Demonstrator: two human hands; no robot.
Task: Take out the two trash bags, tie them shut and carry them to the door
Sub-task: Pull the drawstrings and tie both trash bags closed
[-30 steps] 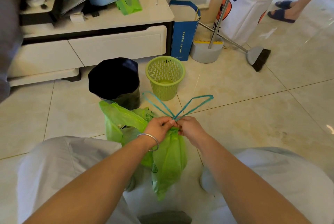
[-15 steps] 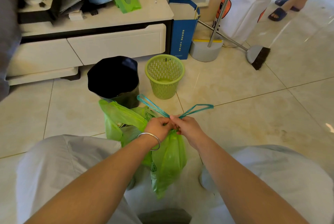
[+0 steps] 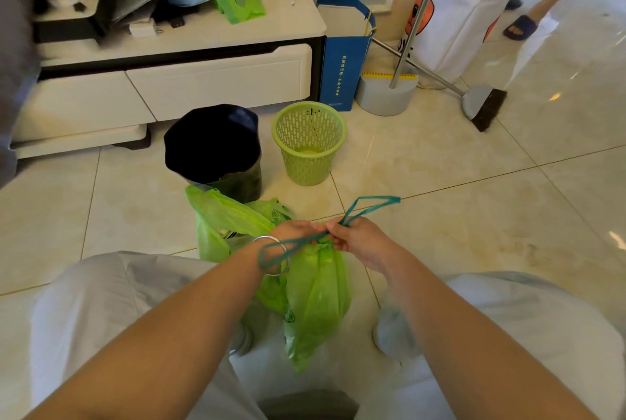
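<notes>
The near bag [image 3: 316,297] hangs between the person's knees, its neck gathered under both hands, with teal drawstrings [image 3: 364,208] coming out of the mouth. One loop sticks out forward and to the right over the tiles; the other lies back across the left wrist beside a bangle [image 3: 271,255]. The left hand [image 3: 294,231] and the right hand [image 3: 355,238] meet above the neck, each with fingers curled and pinching a drawstring right at the gathers, so both grips are narrow and tight on the cord.

The step in hand looks to be knotting this bag. To do it well, keep the neck bunched while crossing the loops, pull both evenly so the knot seats low against the plastic, and free the loop from the wrist so it does not snag on the bangle.

A second bag [image 3: 223,220] sits just behind on the floor, its mouth open and not yet tied. Beyond it stand a black bin [image 3: 216,152] and a green basket [image 3: 310,145], with a white cabinet [image 3: 216,81] behind and a broom [image 3: 484,104] to the right
</notes>
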